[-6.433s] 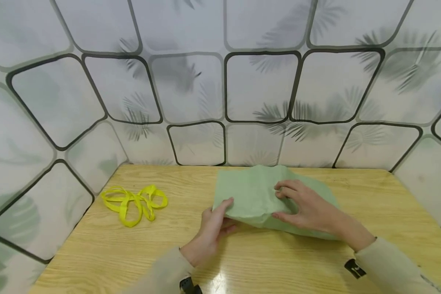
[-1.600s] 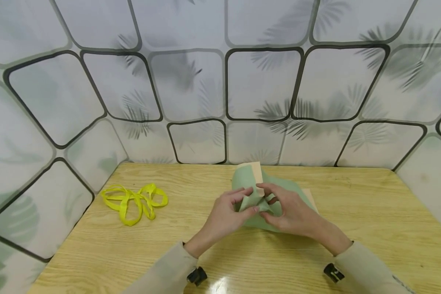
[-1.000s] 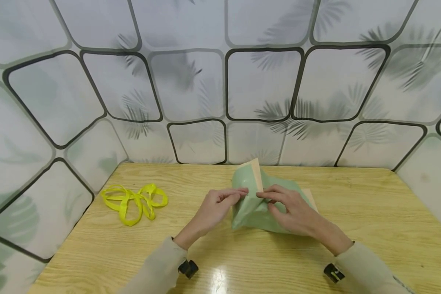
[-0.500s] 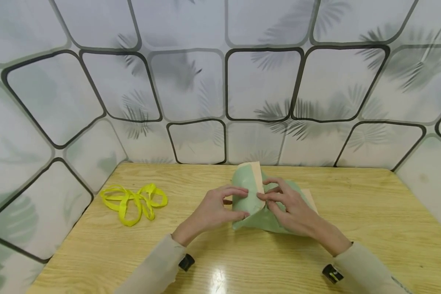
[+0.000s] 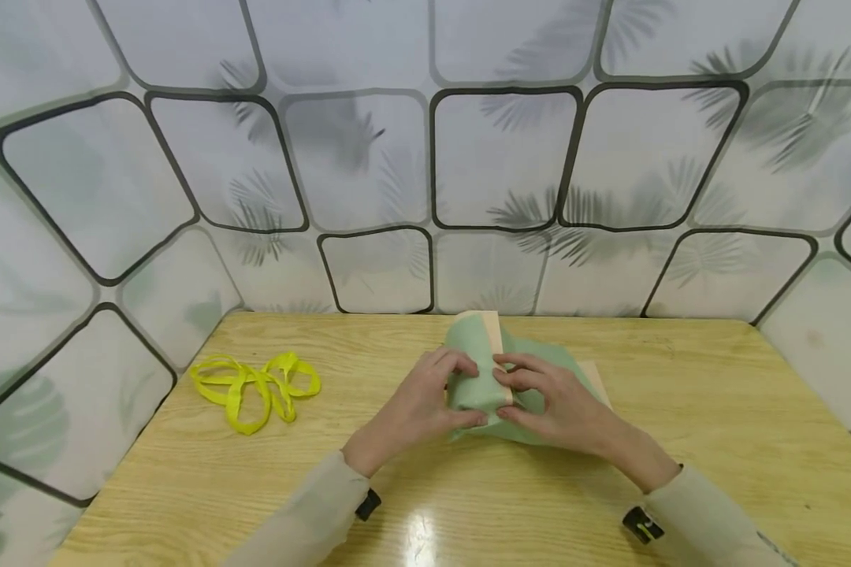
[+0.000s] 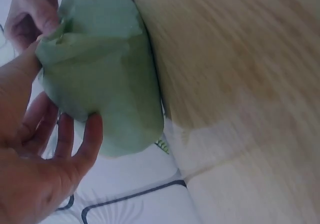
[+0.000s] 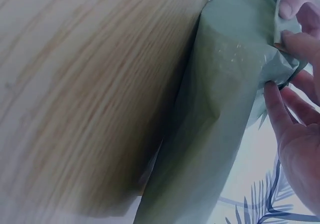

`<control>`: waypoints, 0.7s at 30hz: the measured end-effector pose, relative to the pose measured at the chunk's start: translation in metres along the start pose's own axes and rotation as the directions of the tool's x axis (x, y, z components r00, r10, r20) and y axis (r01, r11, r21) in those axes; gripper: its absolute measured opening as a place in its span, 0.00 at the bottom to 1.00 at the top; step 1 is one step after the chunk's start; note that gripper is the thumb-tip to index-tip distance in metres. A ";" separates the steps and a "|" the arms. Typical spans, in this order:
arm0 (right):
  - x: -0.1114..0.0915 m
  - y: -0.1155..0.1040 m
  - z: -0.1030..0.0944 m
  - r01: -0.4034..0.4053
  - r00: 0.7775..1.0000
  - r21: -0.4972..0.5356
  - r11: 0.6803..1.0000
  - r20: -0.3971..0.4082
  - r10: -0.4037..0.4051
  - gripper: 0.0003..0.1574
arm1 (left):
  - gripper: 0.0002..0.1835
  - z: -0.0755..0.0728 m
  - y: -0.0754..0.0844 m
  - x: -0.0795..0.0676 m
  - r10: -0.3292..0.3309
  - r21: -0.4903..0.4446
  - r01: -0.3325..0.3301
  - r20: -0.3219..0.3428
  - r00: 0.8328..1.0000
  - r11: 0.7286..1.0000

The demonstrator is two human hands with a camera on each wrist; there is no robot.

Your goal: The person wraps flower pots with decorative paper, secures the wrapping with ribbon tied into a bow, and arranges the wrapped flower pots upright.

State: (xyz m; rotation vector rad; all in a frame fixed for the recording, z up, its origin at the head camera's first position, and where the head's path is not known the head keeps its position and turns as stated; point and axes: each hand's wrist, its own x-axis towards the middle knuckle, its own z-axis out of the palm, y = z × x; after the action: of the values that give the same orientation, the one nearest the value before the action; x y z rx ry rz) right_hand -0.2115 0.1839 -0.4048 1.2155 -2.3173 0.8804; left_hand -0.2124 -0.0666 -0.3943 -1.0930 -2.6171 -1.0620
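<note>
Light green wrapping paper (image 5: 471, 340) with a beige underside is folded into a bulging bundle on the table. A beige edge strip (image 5: 493, 335) runs down its folded left part. My left hand (image 5: 421, 398) grips that left part, fingertips on top and thumb at the near side. With its fingertips and thumb my right hand (image 5: 570, 405) pinches the paper along the beige edge. In the right wrist view the green paper (image 7: 225, 78) is creased under the right hand (image 7: 297, 139). Whatever the paper encloses is hidden.
A loosely looped yellow ribbon (image 5: 235, 391) lies at the left of the wooden table (image 5: 312, 480). Patterned cloth (image 5: 369, 173) rises behind the table and along its sides. Black wrist cameras (image 5: 641, 524) sit below the sleeves.
The green paper, spread wider earlier, has its left part folded over with beige showing. Lately the left hand has shifted and grips the folded end; the right has stayed at the beige edge.
</note>
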 end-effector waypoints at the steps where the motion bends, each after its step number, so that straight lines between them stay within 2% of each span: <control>1: 0.000 0.001 0.000 0.011 1.000 -0.002 1.000 -0.003 -0.011 0.26 | 0.29 -0.002 -0.002 0.000 -0.008 -0.033 0.008 0.027 1.000 0.999; 5: 0.001 0.002 0.000 0.024 1.000 -0.016 1.000 -0.008 -0.024 0.26 | 0.33 -0.012 -0.011 -0.003 -0.046 -0.168 0.071 0.150 0.988 0.983; 7: 0.001 0.002 0.000 0.028 1.000 -0.023 0.999 -0.011 -0.028 0.26 | 0.36 -0.015 -0.014 -0.004 -0.057 -0.158 0.086 0.179 0.982 0.984; 11: 0.001 0.003 0.000 0.035 0.999 -0.017 0.999 -0.017 -0.035 0.27 | 0.37 -0.013 -0.012 -0.006 -0.046 0.001 0.047 0.146 0.988 0.999; 14: 0.000 0.004 0.001 0.034 0.999 -0.009 0.999 -0.023 -0.034 0.27 | 0.36 -0.008 -0.006 -0.006 -0.058 0.098 0.046 0.119 0.991 0.994; 17: 0.000 0.004 0.003 0.018 0.999 0.004 1.000 -0.031 -0.018 0.26 | 0.34 -0.002 -0.002 -0.006 -0.072 0.095 0.063 0.100 0.992 0.993; 21: 0.000 0.005 0.005 -0.001 0.999 0.041 0.999 -0.040 0.002 0.24 | 0.30 0.004 -0.001 -0.006 -0.089 0.030 0.088 0.053 0.995 0.996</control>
State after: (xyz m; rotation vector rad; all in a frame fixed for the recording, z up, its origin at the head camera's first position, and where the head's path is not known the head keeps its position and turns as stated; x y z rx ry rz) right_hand -0.2154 0.1827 -0.4105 1.2021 -2.2798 0.9484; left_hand -0.2078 -0.0684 -0.3998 -1.0231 -2.7376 -1.0228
